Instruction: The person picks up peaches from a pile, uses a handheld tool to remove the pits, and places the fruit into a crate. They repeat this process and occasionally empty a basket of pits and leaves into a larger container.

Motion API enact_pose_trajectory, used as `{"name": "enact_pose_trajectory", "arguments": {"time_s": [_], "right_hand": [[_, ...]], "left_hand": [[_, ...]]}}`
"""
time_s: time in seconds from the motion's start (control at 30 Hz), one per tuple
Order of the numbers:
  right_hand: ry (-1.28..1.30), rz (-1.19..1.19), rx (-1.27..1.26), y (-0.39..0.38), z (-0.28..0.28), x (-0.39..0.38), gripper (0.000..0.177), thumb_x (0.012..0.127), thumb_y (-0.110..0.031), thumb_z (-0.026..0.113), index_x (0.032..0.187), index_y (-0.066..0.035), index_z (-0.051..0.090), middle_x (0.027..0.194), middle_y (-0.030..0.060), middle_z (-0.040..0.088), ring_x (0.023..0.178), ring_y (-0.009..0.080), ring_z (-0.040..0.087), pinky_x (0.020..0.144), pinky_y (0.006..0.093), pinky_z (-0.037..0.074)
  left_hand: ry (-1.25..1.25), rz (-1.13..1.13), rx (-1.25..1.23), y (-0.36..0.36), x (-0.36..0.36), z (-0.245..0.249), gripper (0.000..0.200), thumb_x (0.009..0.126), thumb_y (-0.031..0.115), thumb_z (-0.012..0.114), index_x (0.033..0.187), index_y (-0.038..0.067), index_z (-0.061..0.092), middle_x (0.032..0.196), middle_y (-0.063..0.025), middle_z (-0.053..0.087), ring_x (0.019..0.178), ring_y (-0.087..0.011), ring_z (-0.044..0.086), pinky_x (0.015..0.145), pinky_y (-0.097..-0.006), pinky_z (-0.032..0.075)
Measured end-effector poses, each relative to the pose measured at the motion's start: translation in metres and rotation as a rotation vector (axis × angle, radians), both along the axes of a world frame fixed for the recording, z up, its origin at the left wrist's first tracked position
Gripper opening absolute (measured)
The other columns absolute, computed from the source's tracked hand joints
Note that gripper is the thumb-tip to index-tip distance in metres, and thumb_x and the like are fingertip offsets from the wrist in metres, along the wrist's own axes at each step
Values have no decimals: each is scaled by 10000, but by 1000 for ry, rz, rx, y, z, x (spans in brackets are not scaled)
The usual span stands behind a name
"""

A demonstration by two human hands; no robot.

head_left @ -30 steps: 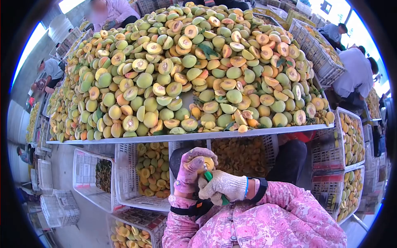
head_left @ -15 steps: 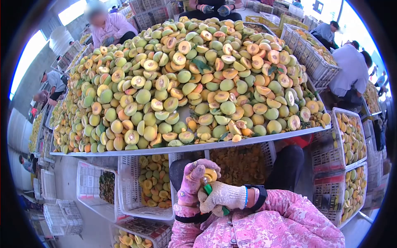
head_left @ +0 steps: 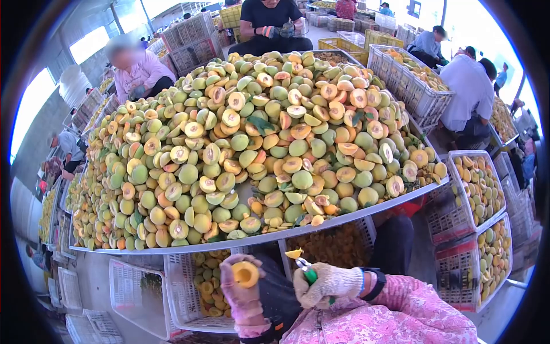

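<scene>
My left hand (head_left: 243, 284), in a soiled pinkish glove, holds a peach half (head_left: 246, 274) with its hollow centre facing me, over the crate below the table. My right hand (head_left: 329, 285), in a whitish knit glove, is closed round a green-handled metal tool (head_left: 309, 272) that looks like pliers. At the tool's tip sits a small yellow piece of fruit (head_left: 294, 253). The two hands are apart. In front of them, a large heap of halved peaches (head_left: 229, 155), green and yellow-orange, covers the metal-edged table (head_left: 338, 220).
Below the table edge stand a white crate of peach halves (head_left: 175, 289) and a crate of brownish scraps (head_left: 329, 246). Stacked crates of peaches (head_left: 478, 186) are at the right. Several people sit around, one person (head_left: 272, 23) across the heap.
My hands have separated: the left moved left with the peach half, the right stayed lower right with the tool, a yellow bit now at its tip. The view has tilted up.
</scene>
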State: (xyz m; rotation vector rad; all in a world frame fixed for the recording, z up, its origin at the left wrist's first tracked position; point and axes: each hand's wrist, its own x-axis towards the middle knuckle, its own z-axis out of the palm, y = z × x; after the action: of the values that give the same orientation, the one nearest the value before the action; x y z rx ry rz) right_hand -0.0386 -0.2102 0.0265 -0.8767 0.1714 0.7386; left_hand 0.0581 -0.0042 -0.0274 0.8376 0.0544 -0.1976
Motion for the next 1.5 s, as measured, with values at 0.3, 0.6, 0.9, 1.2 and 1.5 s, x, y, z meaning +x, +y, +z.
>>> {"name": "enact_pose_trajectory", "arguments": {"time_s": [0.3, 0.6, 0.9, 1.2, 1.5], "right_hand": [[-810, 111, -1559, -59, 14, 134, 340, 742, -280, 680, 1008, -77, 618, 864, 152, 655, 835, 353, 660, 721, 441, 531], [-871, 222, -2083, -16, -36, 350, 295, 874, -169, 538, 1151, -109, 623, 1014, 148, 682, 925, 344, 688, 662, 488, 574], [-329, -319, -737, -70, -4, 310, 616, 712, -173, 842, 1241, -54, 549, 710, 59, 630, 459, 122, 556, 387, 275, 447], [-187, -42, -414, -19, 11, 132, 465, 909, -512, 607, 1121, -99, 626, 627, 20, 578, 437, 109, 527, 373, 247, 407], [-625, -120, -1474, -6, 6, 87, 494, 723, -425, 744, 1007, -46, 604, 851, 194, 653, 857, 375, 657, 756, 440, 512]], "left_hand": [[268, 337, 406, 124, 99, -100, 387, 961, 268, 572, 1292, 71, 541, 1198, -77, 615, 1043, -229, 599, 950, -413, 460], [323, 387, 415, 104, 97, -77, 270, 955, 218, 577, 1191, 87, 590, 1104, -68, 657, 966, -206, 624, 824, -352, 483], [111, 452, 578, 92, 40, -21, 268, 964, 244, 573, 1133, 42, 626, 1130, -116, 651, 972, -211, 626, 840, -342, 506], [0, -189, -93, -44, 37, 6, 683, 993, 516, 451, 1415, -18, 391, 1417, -188, 462, 1288, -298, 470, 1070, -441, 381], [100, -190, -294, -50, -12, -24, 528, 1037, 381, 376, 1392, -9, 412, 1373, -179, 496, 1271, -319, 491, 1102, -458, 370]]}}
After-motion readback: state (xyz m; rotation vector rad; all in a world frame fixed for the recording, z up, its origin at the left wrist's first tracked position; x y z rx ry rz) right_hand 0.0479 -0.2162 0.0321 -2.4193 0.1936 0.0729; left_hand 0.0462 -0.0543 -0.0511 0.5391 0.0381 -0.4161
